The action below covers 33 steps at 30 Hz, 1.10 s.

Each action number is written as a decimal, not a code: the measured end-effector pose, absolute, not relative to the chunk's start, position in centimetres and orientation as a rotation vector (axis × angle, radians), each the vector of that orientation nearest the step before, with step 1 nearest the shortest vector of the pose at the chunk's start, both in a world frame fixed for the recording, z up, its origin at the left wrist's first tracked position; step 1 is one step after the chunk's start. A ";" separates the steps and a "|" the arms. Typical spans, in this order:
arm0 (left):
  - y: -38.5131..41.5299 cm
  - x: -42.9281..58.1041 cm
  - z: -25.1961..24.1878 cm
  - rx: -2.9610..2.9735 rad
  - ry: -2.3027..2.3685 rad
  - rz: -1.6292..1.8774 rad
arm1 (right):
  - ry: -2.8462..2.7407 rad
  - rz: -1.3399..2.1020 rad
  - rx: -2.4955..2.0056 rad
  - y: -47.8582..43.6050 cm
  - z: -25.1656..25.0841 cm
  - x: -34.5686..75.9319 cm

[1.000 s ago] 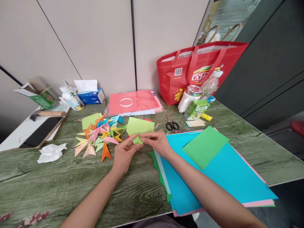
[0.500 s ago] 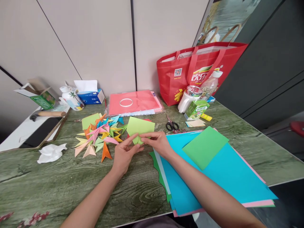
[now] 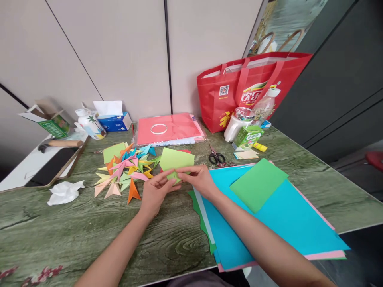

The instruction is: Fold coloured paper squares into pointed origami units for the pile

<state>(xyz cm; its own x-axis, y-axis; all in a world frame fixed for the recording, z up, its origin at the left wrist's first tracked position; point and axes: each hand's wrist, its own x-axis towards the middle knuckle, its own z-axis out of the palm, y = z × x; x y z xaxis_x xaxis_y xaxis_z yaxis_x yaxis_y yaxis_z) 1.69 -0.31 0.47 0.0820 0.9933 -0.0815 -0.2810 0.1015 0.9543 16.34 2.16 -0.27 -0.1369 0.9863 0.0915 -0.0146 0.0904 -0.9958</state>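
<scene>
A light green sheet of folded paper (image 3: 177, 160) is held above the table between both hands. My left hand (image 3: 156, 192) pinches its lower left edge, thumb in front. From the right, my right hand (image 3: 200, 179) grips the lower part, its index finger stretched along the paper and its thumb beneath. A small folded flap shows between the thumbs. To the left lies a pile of folded paper pieces (image 3: 119, 172) in several colours. Close to my right forearm are large blue sheets (image 3: 287, 215), topped by a green paper square (image 3: 259, 185).
Black-handled scissors (image 3: 217, 158) lie beyond my right hand. A plastic-wrapped red paper pack (image 3: 167, 129) is at the back, beside a red bag (image 3: 215, 107). A green carton (image 3: 247, 137) and a white mug (image 3: 234, 129) stand right; a crumpled tissue (image 3: 65, 193) lies left.
Both hands keep their hold on the light green paper. The paper's top edge has tipped very slightly; little else differs.
</scene>
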 end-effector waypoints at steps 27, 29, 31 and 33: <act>-0.6 1.9 0.1 1.017 1.075 1.291 | -1.284 1.273 -1.011 2.1 -0.2 16.2; -0.4 1.7 0.0 1.028 1.087 1.310 | -1.250 1.321 -0.960 2.2 -0.2 16.2; -0.3 1.5 -0.1 1.056 1.103 1.324 | -1.215 1.358 -0.920 2.4 -0.1 16.3; -0.2 1.4 -0.2 1.090 1.116 1.339 | -1.177 1.368 -0.896 2.5 0.0 16.4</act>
